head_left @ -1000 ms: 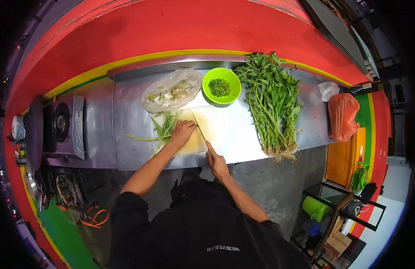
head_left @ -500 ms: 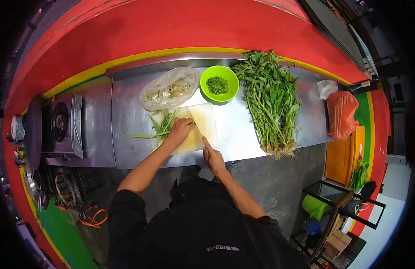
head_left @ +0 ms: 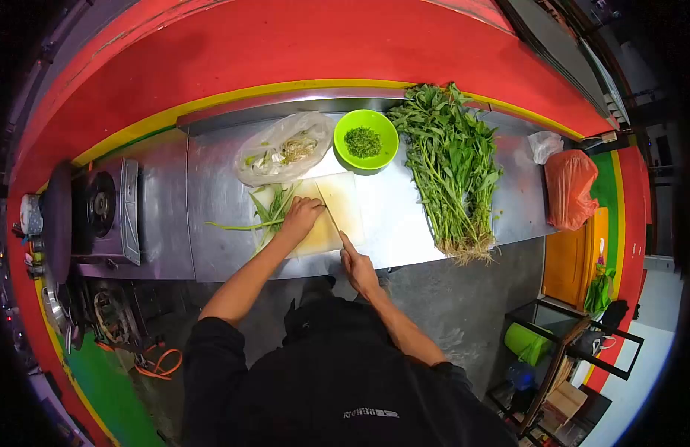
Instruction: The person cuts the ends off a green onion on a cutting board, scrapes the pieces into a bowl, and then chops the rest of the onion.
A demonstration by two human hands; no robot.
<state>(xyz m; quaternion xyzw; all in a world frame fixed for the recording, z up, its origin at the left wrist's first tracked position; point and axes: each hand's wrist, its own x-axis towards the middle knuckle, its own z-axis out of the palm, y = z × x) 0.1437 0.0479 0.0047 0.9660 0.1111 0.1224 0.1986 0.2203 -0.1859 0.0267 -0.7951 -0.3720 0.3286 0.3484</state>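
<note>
A pale cutting board (head_left: 347,212) lies near the counter's front edge, with long green stalks (head_left: 273,208) across its left half. My left hand (head_left: 303,215) is closed over the right end of those stalks, fingers curled, pressing them to the board. In my right hand (head_left: 359,270) is a knife (head_left: 334,219), its thin blade angled up and left, close beside my left fingertips. What lies under the left fingers is hidden. Behind the board, a bright green bowl (head_left: 390,154) holds finely chopped greens (head_left: 363,142).
A clear plastic bag (head_left: 252,167) with pale trimmings lies behind the board. To the right is a big bundle of leafy greens (head_left: 455,171) with roots. Farther right sits an orange plastic bag (head_left: 570,190). A gas stove (head_left: 106,208) stands at the left.
The view has shifted very slightly. Both hands keep nearly the same places on the stalks and the knife; the blade stays beside my left fingers.
</note>
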